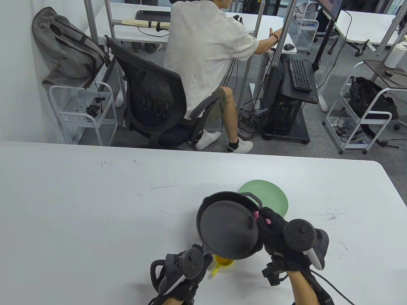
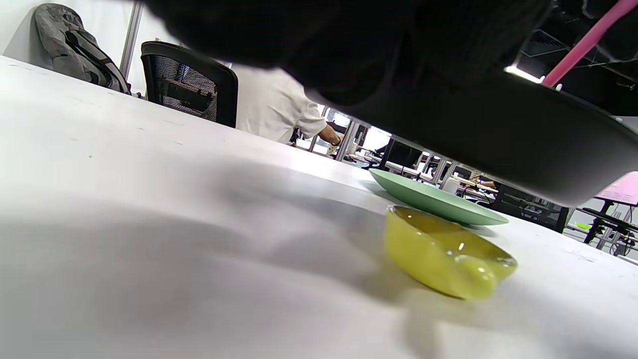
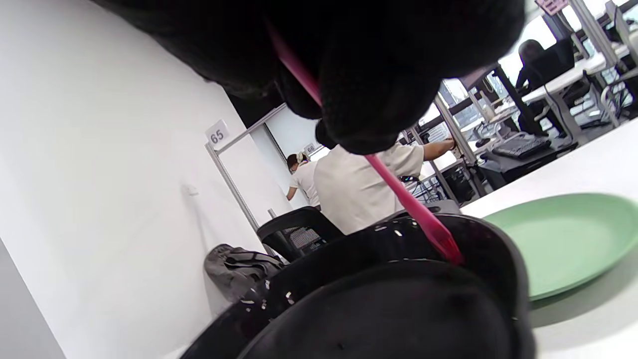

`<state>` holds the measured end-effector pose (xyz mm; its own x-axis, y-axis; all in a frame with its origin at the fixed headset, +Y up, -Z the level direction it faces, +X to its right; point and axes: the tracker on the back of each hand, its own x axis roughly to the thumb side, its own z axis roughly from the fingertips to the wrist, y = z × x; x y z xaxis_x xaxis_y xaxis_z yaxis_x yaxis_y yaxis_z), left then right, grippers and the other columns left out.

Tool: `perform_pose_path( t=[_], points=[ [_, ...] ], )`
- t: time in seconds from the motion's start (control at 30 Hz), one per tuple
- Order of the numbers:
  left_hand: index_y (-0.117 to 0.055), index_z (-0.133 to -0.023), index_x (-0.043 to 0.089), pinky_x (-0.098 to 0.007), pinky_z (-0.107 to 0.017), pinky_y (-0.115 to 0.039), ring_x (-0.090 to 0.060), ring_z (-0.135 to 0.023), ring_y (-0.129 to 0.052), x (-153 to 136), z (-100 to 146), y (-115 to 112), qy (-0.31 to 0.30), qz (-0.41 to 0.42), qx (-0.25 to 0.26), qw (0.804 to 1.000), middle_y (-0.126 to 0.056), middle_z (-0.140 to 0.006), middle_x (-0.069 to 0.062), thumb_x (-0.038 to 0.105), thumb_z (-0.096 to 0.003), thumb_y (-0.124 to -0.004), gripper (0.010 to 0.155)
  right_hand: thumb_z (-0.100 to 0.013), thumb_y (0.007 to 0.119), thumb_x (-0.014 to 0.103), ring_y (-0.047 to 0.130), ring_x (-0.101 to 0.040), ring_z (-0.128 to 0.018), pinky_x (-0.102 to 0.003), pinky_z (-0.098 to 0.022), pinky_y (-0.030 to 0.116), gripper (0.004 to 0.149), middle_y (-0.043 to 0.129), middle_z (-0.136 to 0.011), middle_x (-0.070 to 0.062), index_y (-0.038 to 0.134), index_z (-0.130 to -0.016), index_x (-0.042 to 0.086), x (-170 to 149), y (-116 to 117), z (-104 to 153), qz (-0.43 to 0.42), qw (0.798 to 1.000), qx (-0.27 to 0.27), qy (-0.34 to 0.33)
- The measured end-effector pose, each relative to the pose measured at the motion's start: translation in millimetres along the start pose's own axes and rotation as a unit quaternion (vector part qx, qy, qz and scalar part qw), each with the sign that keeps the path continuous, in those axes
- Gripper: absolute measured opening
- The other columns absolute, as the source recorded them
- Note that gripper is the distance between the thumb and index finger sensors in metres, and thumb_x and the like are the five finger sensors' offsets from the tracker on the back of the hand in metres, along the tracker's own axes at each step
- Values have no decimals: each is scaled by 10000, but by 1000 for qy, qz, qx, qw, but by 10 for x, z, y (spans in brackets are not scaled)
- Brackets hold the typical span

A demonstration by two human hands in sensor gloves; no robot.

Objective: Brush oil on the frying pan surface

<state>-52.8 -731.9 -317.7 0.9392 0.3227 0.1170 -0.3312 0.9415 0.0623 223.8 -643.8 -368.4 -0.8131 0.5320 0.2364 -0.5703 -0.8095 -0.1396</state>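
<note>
A black frying pan [image 1: 227, 227] is held lifted above the table; my left hand [image 1: 184, 270] grips its handle at the near side. Its underside fills the top of the left wrist view [image 2: 473, 124]. My right hand [image 1: 273, 228] holds a pink brush [image 1: 256, 215] at the pan's right rim. In the right wrist view the pink brush [image 3: 413, 209] runs down from my fingers and its tip touches the pan's inner wall [image 3: 398, 279]. A small yellow oil dish [image 1: 222, 262] sits on the table under the pan's near edge, also seen in the left wrist view [image 2: 443, 254].
A green plate [image 1: 273, 197] lies on the white table [image 1: 95, 206] just behind and right of the pan, also in the wrist views [image 2: 433, 197] [image 3: 568, 244]. Beyond the table's far edge a seated person [image 1: 206, 63] works on an office chair.
</note>
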Motion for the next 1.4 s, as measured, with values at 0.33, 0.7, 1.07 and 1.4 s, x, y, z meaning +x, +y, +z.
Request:
perform_pose_path(
  t=[0.33,0.7,1.07,1.4],
  points=[
    [-848,-843,60,-349,-152,-834,-145,-158,-972,41,1,-40,-10,-7,-5,1000,-981,-438,22,569,-539,-787,596,-653,693,395,954,-251,-507,-308,-306,848,480,858,-870,-280,681,-1025,92,-33,437,-114,-107,989,93,-51],
    [-847,-844,62,-348,-153,-835,-143,-160,-972,110,19,-54,-23,1,-8,1000,-982,-438,24,571,-539,-785,597,-658,686,394,945,-268,-547,-325,-340,846,498,825,-925,-281,644,-1055,96,58,586,-125,-245,951,172,-74],
    [-846,-845,64,-350,-155,-834,-144,-161,-972,92,17,-50,-18,-3,-2,1000,-980,-441,24,572,-539,-785,596,-653,707,365,954,-288,-530,-347,-325,847,504,837,-913,-305,648,-1051,61,48,513,-117,-207,967,138,-55],
    [-849,-843,63,-352,-155,-833,-148,-160,-972,20,-2,-14,-8,8,-3,1000,-982,-439,22,570,-537,-791,596,-656,720,355,960,-281,-491,-336,-296,846,483,869,-860,-307,681,-1023,44,-148,226,-130,-111,991,78,12]
  ],
)
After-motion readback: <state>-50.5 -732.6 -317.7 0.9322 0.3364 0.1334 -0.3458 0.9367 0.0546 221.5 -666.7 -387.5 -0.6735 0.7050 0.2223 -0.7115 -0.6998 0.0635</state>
